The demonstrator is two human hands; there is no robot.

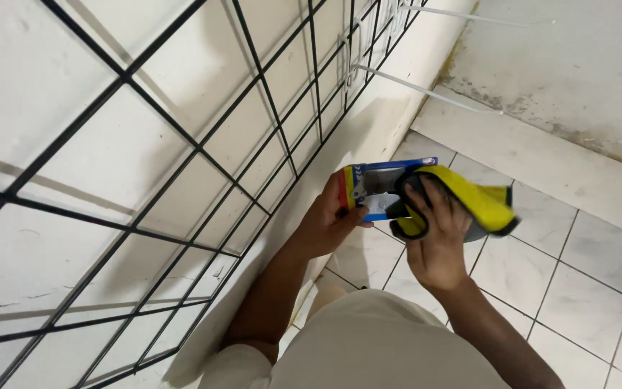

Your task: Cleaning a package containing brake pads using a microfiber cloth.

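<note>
Just right of the frame's centre, my left hand (pixel 329 220) grips a small blister-pack card (pixel 379 189) by its left edge, fingers wrapped behind it and thumb lying across the front; the card has a blue border, a red and yellow stripe down its left side, and a clear window over a small metal item that I cannot make out. My right hand (pixel 437 238) is closed on a yellow cloth (pixel 473 202) with a dark grey edge, fingers curled over its top; the cloth is pressed against the right part of the card and covers it there, its loose end trailing toward the right of the frame. Both forearms rise from the bottom of the frame, above my pale shirt (pixel 368 346). A black wire grid panel (pixel 196 148) fills the left half, set against a white wall; two white hooks (pixel 426 90) stick out from it near the top centre. Pale floor tiles (pixel 577 259) with dark grout lie at the lower right.
</note>
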